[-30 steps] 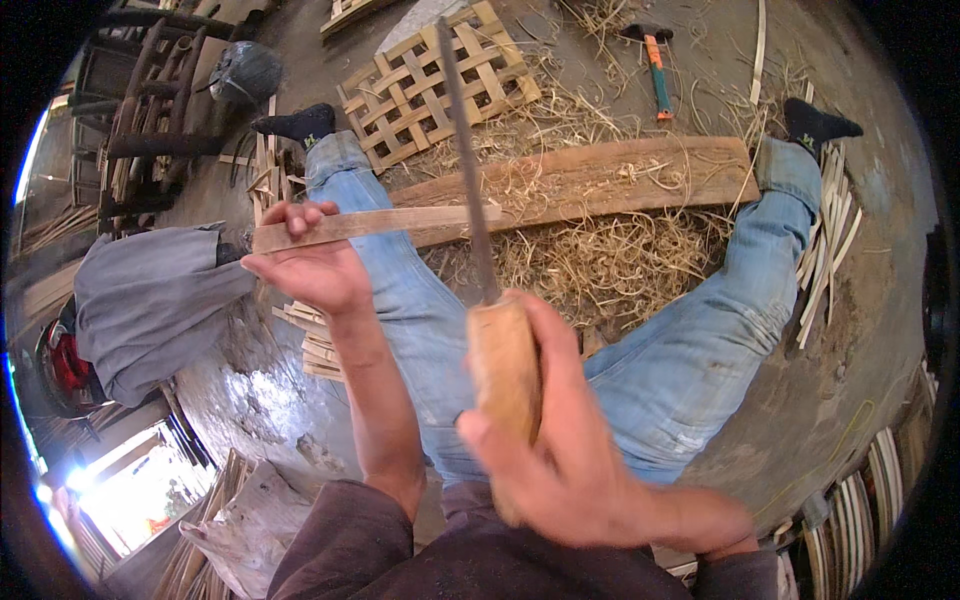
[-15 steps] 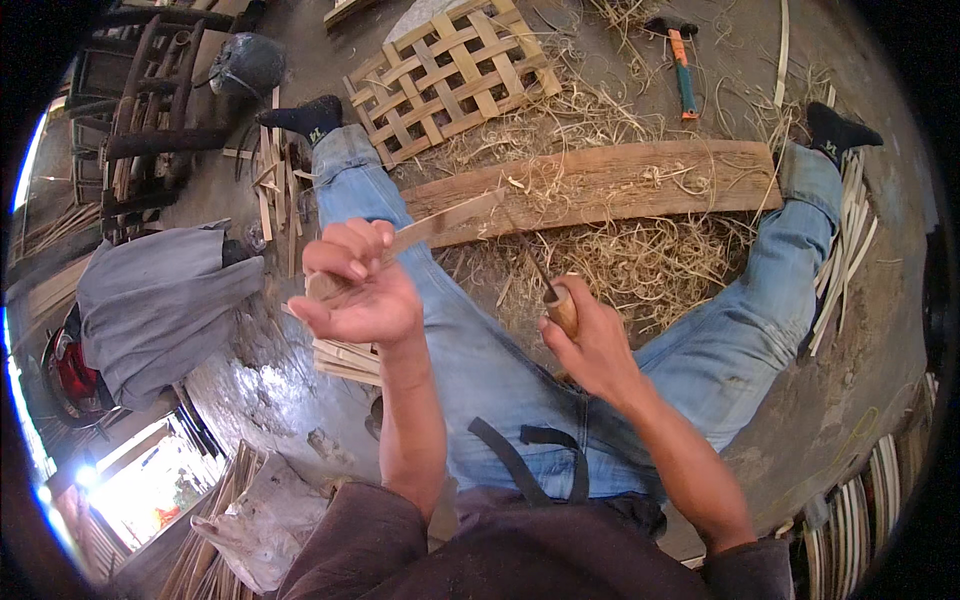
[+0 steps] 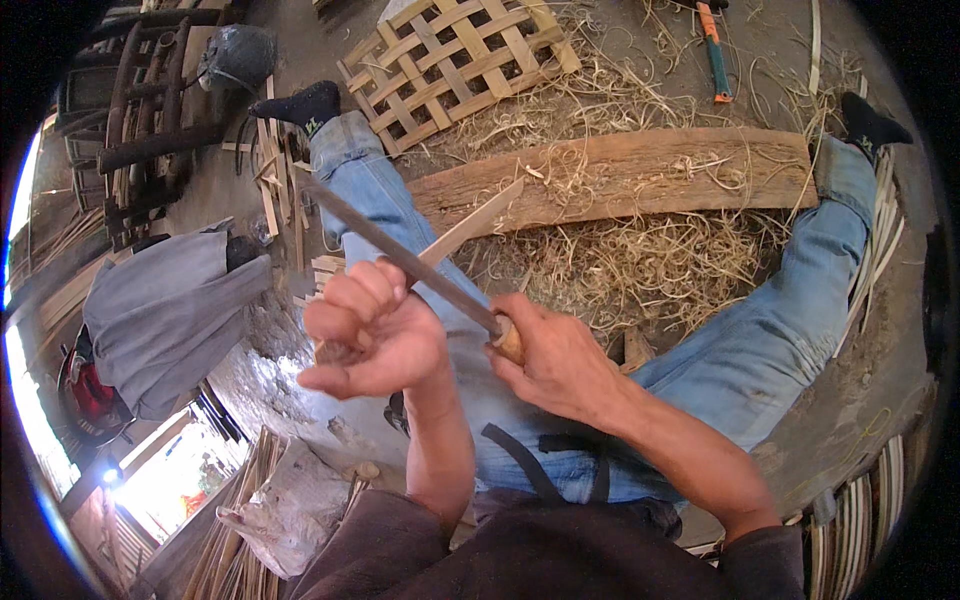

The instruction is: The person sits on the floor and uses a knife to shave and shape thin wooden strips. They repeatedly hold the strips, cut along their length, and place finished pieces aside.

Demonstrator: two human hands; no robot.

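My left hand (image 3: 375,335) is closed on a thin, pale bamboo strip (image 3: 475,220), whose free end slants up and right over the plank. Part of the strip is hidden inside the fingers. In my right hand (image 3: 560,360) is a knife (image 3: 400,257), gripped by its short wooden handle. Its long dark blade points up and left, crossing the strip just beyond my left fingers. Whether the blade touches the strip I cannot tell. Below the strip's tip lies a wide wooden plank (image 3: 680,175), spanning between my outstretched legs, with curly shavings (image 3: 640,260) on and around it.
A woven lattice panel (image 3: 455,70) lies beyond the plank. To its right is a hammer (image 3: 715,55) with an orange and green handle. Grey cloth (image 3: 165,315) hangs at the left, near a dark wooden frame (image 3: 150,150). Bundled strips (image 3: 875,265) lie beside my right leg.
The knife has swung from pointing at the strip's tip to lying across the strip near my left hand. My right hand has moved left and a little down.
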